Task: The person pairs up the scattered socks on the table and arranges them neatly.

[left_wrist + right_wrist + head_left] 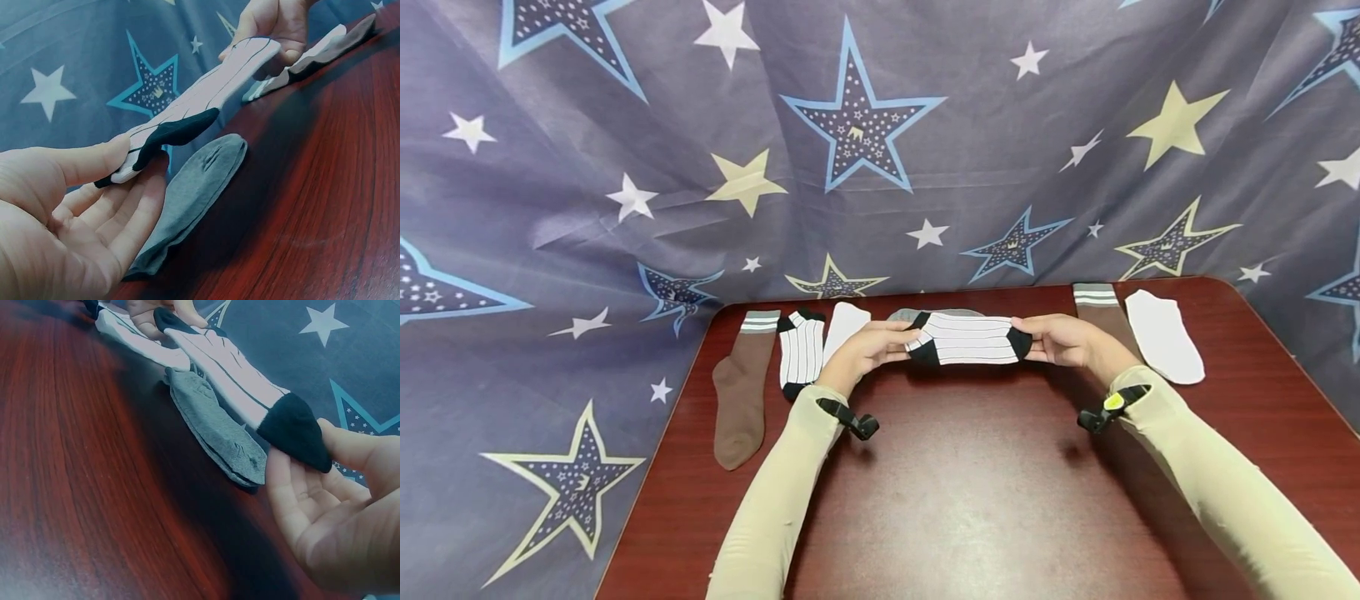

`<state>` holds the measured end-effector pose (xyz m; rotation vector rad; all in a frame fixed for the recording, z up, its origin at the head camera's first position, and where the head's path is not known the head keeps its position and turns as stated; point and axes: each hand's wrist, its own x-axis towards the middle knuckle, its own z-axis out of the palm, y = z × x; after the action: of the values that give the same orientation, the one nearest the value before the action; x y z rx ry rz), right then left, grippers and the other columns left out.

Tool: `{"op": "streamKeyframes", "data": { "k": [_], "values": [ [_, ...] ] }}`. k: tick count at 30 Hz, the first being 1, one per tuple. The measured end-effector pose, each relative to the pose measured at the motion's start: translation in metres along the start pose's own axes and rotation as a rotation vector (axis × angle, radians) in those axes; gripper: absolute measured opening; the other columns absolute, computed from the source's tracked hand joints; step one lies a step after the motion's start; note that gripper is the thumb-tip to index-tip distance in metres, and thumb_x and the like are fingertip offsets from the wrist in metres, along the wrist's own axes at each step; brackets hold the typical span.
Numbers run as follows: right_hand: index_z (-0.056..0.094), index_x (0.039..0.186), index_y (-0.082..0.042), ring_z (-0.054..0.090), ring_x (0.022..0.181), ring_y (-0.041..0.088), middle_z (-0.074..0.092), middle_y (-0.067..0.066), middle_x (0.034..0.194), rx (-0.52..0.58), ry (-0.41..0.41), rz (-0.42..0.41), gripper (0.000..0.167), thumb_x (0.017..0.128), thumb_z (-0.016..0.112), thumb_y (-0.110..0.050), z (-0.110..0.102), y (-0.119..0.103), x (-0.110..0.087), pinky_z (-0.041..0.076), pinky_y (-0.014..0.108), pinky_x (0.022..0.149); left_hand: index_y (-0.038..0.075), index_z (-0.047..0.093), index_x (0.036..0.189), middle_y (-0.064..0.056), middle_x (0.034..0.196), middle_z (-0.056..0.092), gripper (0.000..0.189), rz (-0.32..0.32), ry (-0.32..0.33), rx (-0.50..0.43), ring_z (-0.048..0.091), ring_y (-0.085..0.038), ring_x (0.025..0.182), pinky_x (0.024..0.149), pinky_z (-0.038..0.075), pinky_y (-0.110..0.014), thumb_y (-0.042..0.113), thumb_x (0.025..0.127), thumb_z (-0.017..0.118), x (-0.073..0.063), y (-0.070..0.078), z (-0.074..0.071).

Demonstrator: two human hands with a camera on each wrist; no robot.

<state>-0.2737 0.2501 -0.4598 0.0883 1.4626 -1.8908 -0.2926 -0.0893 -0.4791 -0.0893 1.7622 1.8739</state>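
Note:
Stretched level between both hands is a white ankle sock with thin black stripes and black cuff, heel and toe. My left hand pinches its cuff end, thumb on top and fingers beneath, as the left wrist view shows. At the other end my right hand pinches the black toe. The sock is held above the table, apart from it. Behind and below it lies a grey sock, mostly hidden by the striped sock in the head view.
On the table's left lie a brown sock, another striped sock and a white sock. At the back right are a brown sock, partly behind my right hand, and a white sock. A star-patterned cloth hangs behind the table.

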Motion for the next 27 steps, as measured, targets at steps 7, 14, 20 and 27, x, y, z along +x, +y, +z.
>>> {"op": "streamKeyframes", "data": {
  "k": [7, 14, 20, 27],
  "values": [
    [0.073, 0.096, -0.02, 0.072, 0.088, 0.006, 0.077, -0.006, 0.093, -0.09, -0.046, -0.014, 0.039, 0.112, 0.037, -0.012, -0.001, 0.0, -0.001, 0.06, 0.024, 0.081, -0.009, 0.046, 0.145, 0.005, 0.087, 0.068, 0.048, -0.003, -0.04, 0.066, 0.067, -0.009, 0.081, 0.109, 0.051, -0.046, 0.002, 0.1, 0.059, -0.003, 0.002, -0.007],
    [0.07, 0.098, -0.019, 0.073, 0.088, 0.007, 0.077, -0.005, 0.093, -0.168, -0.033, 0.005, 0.033, 0.111, 0.04, -0.011, 0.0, 0.0, 0.0, 0.06, 0.025, 0.084, -0.01, 0.049, 0.142, 0.005, 0.085, 0.069, 0.046, -0.002, -0.044, 0.105, 0.068, -0.01, 0.079, 0.1, 0.057, -0.039, 0.005, 0.101, 0.06, -0.005, 0.003, -0.011],
    [0.071, 0.096, -0.018, 0.072, 0.088, 0.008, 0.076, -0.004, 0.093, -0.188, -0.033, 0.028, 0.033, 0.109, 0.043, -0.007, 0.001, 0.0, 0.0, 0.059, 0.028, 0.088, -0.011, 0.052, 0.139, 0.006, 0.081, 0.069, 0.043, -0.003, -0.026, 0.113, 0.067, -0.009, 0.075, 0.083, 0.06, -0.029, 0.005, 0.099, 0.061, -0.007, 0.005, -0.014],
    [0.071, 0.095, -0.017, 0.072, 0.088, 0.009, 0.077, -0.004, 0.093, -0.182, -0.058, 0.037, 0.034, 0.108, 0.043, -0.003, 0.003, 0.002, -0.001, 0.059, 0.03, 0.09, -0.009, 0.058, 0.131, 0.005, 0.079, 0.068, 0.037, -0.014, -0.009, 0.114, 0.066, -0.008, 0.069, 0.077, 0.061, -0.027, 0.004, 0.097, 0.064, -0.01, 0.005, -0.016]
  ]
}}
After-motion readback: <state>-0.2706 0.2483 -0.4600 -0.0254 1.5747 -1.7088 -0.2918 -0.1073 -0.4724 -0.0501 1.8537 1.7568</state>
